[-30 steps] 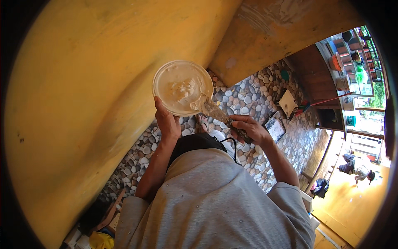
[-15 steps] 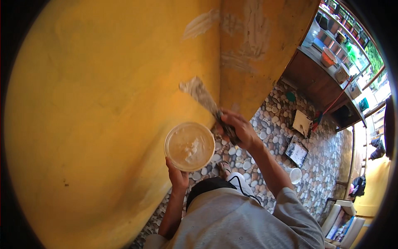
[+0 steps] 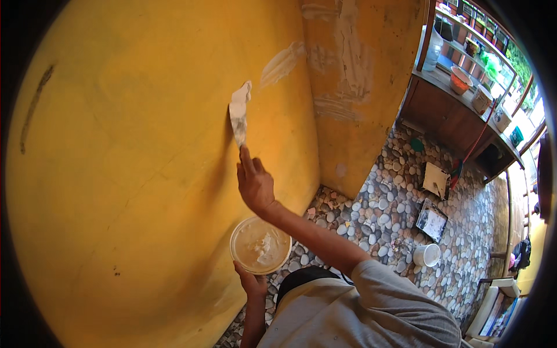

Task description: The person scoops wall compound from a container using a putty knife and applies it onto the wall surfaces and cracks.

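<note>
My right hand (image 3: pixel 256 184) grips the handle of a putty knife (image 3: pixel 238 119), its blade up against the yellow wall (image 3: pixel 145 191). White putty (image 3: pixel 241 93) shows at the blade's tip and on the wall just above it. Below, my left hand (image 3: pixel 253 283) holds a round, pale tub (image 3: pixel 233 250) by its lower rim, close to the wall. Smears of white putty (image 3: pixel 266 246) lie inside the tub. Pale dried patches (image 3: pixel 281 64) mark the wall near the corner and the adjoining wall face (image 3: pixel 351 69).
On the pebble-patterned floor (image 3: pixel 377 232) to the right stand a white bucket (image 3: pixel 427 255) and two paint-stained trays (image 3: pixel 432 220). Beyond them is a brown cabinet (image 3: pixel 441 113) carrying an orange bowl (image 3: pixel 460 80) and several containers. A dark streak (image 3: pixel 36 110) marks the wall at far left.
My right hand has swung up and left, bringing the putty knife from above the tub to the wall, where fresh putty now shows. The tub sits slightly lower in view.
</note>
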### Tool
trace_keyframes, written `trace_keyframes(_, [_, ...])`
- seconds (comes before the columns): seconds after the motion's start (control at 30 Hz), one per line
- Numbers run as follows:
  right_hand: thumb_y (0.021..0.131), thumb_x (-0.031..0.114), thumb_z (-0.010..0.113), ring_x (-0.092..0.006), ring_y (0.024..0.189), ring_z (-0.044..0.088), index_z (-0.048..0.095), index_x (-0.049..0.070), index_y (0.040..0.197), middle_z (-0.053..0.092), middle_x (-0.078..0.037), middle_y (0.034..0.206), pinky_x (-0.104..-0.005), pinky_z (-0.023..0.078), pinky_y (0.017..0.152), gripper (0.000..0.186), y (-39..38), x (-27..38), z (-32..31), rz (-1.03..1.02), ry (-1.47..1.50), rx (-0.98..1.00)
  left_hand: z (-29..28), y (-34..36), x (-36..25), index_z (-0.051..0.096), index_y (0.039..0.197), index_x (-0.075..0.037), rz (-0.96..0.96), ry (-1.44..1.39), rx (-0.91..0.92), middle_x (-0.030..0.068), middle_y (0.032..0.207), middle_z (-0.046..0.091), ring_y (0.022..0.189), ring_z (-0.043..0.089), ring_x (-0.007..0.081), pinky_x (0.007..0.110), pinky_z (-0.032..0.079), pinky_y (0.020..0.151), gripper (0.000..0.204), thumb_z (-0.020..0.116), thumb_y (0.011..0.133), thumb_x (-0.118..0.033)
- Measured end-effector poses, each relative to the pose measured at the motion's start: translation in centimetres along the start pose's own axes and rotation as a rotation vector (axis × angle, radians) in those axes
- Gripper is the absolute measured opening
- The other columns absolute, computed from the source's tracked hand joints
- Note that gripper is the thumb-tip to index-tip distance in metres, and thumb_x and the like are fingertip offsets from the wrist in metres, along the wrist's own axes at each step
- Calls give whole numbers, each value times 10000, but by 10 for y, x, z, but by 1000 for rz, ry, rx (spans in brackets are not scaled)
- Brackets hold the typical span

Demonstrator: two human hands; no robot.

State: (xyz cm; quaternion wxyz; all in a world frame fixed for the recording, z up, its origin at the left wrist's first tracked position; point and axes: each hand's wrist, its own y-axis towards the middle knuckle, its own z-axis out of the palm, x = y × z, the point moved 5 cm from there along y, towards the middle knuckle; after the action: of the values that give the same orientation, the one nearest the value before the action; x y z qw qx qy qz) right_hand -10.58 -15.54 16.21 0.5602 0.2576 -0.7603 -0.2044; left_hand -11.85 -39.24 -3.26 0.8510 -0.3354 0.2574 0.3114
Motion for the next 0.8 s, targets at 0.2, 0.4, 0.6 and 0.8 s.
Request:
trace_keyframes(0.2, [869, 131, 588, -222, 673, 634, 543, -4, 1203, 627, -201, 837, -350, 496, 569, 363, -23, 7, -39, 28, 357, 48, -7, -9, -12, 380, 1337, -109, 538, 877, 164, 56, 1339, 459, 1218, 455, 218, 374, 395, 1011, 540, 336, 958, -491])
trace_keyframes(0.4, [863, 150, 553, -96, 432, 506, 580, -25, 1165, 578, -70, 624, -260, 422, 415, 351, 63, -22, -74, 290, 341, 166, 0, 2, -5, 395, 1333, -116, -36, -55, 69, 51, 1337, 464, 1196, 477, 215, 378, 438, 969, 543, 356, 949, -497])
trace_keyframes(0.6, [848, 110, 527, -118, 449, 522, 584, -43, 1141, 574, -93, 644, -269, 435, 418, 336, 90, 4, -62, 511, 507, 320, -11, 3, -6, 404, 1327, -114, -59, -43, -35, 48, 1326, 477, 1188, 486, 202, 372, 445, 961, 547, 370, 944, -501])
trace_keyframes(0.8, [850, 106, 527, -127, 458, 522, 595, -66, 1089, 560, -91, 633, -280, 446, 428, 302, 74, 37, -55, 407, 433, 371, -8, 5, -10, 398, 1327, -111, -34, -23, 54, 48, 1319, 482, 1173, 498, 201, 369, 455, 954, 548, 370, 943, -502])
